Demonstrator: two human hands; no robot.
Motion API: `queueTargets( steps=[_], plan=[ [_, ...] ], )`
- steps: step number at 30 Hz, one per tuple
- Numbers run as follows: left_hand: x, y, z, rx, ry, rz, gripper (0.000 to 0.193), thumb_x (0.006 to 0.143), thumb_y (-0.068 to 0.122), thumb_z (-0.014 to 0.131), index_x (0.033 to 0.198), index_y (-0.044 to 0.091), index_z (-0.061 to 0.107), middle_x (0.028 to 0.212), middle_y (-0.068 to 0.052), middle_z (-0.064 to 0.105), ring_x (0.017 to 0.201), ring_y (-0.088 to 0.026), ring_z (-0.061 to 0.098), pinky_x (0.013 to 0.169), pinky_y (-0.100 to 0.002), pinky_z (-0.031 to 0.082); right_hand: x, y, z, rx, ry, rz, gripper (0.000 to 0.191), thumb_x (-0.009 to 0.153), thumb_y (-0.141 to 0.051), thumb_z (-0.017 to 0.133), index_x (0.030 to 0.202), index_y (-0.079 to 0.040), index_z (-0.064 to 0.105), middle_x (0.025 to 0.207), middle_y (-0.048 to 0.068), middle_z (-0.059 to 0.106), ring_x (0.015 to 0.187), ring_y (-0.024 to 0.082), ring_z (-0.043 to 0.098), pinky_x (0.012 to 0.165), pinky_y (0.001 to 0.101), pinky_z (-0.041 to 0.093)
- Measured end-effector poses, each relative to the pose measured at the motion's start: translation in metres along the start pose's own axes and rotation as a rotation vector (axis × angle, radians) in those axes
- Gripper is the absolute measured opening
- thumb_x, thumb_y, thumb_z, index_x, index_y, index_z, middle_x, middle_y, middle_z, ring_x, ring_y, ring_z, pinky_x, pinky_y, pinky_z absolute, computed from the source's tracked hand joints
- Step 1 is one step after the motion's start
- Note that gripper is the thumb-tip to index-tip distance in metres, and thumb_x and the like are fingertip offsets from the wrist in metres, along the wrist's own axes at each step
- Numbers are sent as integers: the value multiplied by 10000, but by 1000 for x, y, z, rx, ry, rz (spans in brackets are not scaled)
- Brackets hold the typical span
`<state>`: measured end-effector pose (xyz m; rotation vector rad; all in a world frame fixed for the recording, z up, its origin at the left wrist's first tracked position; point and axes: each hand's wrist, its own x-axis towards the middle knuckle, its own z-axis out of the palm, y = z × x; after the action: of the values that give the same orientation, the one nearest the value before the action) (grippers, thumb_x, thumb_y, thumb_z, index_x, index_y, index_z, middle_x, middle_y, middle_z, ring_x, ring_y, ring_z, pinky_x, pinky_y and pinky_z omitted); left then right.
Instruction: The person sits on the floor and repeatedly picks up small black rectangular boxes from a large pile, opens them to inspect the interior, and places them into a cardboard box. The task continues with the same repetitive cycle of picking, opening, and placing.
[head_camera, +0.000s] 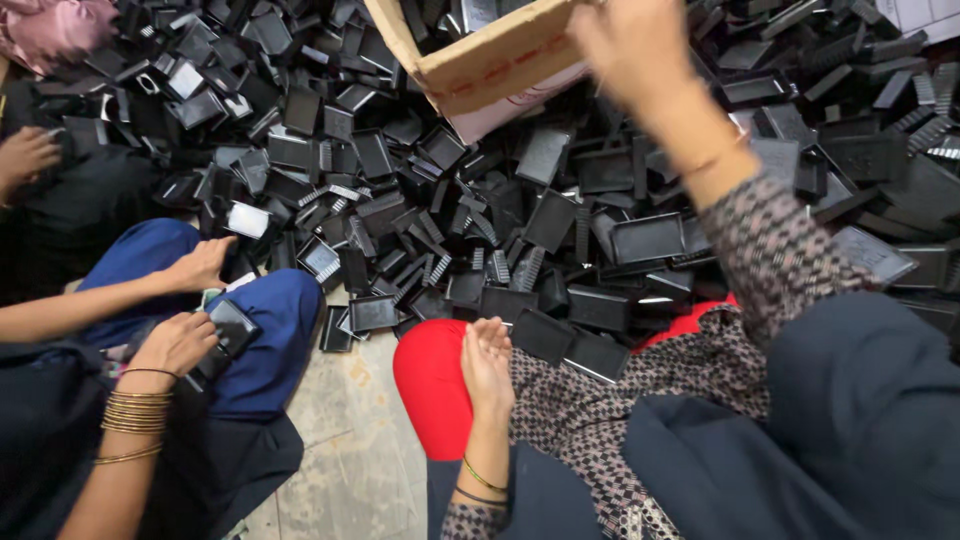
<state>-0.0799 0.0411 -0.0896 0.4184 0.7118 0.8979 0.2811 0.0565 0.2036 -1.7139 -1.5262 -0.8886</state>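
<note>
Head view is showing two hands of the wearer and one cardboard box (490, 60). Her right hand (625, 40) is reaching up to the box's far edge and is blurring with motion; whether its fingers are gripping the cardboard or merely resting against it cannot be told. That box is brown, flat-walled and stiff, tilting over the pile, and its top is running out of the frame. Her left hand (487, 362) is lying loosely open, fingers relaxed, gripping nothing, resting on a red rounded knee (432, 385). Just beyond its fingertips a heap of black plastic trays (560, 230) is spreading across the floor (345, 440), far too many to count: shallow, rectangular, matte, some with ribbed or comb-like edges, many overlapping and hiding one another.

Left of the left hand, a co-worker's two hands are showing. One co-worker hand (178, 340) is gripping a single black tray (232, 330); the other co-worker hand (205, 262) is hovering just above it. A stack of gold bangles (137, 412) is circling that wrist, too tightly packed to count. A third person's hand (25, 155) is showing at the far left edge, mostly cut off.
</note>
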Motion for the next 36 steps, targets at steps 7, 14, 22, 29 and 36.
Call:
queueTargets(
  steps=[7,14,22,29,36],
  plan=[
    [13,-19,-11,83,-110,-43,249,1024,290,592,1146,73,594,1105,-104,700,983,-179,663,845,-322,528,-177,-32,121,-75,-451,-150,139,793,-105,671,904,-144,744,845,77,677,845,293,662,702,476,493],
    [-25,-17,36,351,-495,318,846,942,175,748,1579,104,197,1523,-64,470,1374,-149,501,1144,-327,394,-232,-98,14,468,-331,332,82,865,-80,694,926,-54,743,909,129,741,855,285,727,771,403,579],
    [-8,33,58,-218,-298,150,466,1033,141,637,1469,99,478,1206,-167,615,1080,-262,628,977,-437,541,-251,-112,13,282,-370,433,316,903,-301,773,1044,-28,699,863,125,662,819,306,640,722,423,522],
    [-13,13,25,-70,-200,-16,300,740,-136,628,863,118,527,1068,-150,702,910,-277,716,771,-394,586,-213,-87,84,-217,-570,307,485,731,-297,741,1164,-83,691,843,167,703,814,379,664,700,530,427],
    [4,2,41,530,-344,40,371,969,281,747,1233,25,703,1119,-54,714,961,-131,668,854,-291,541,-232,-90,-6,790,-552,601,631,924,-194,714,1460,0,443,1233,235,620,1158,278,616,984,391,502]
  ],
)
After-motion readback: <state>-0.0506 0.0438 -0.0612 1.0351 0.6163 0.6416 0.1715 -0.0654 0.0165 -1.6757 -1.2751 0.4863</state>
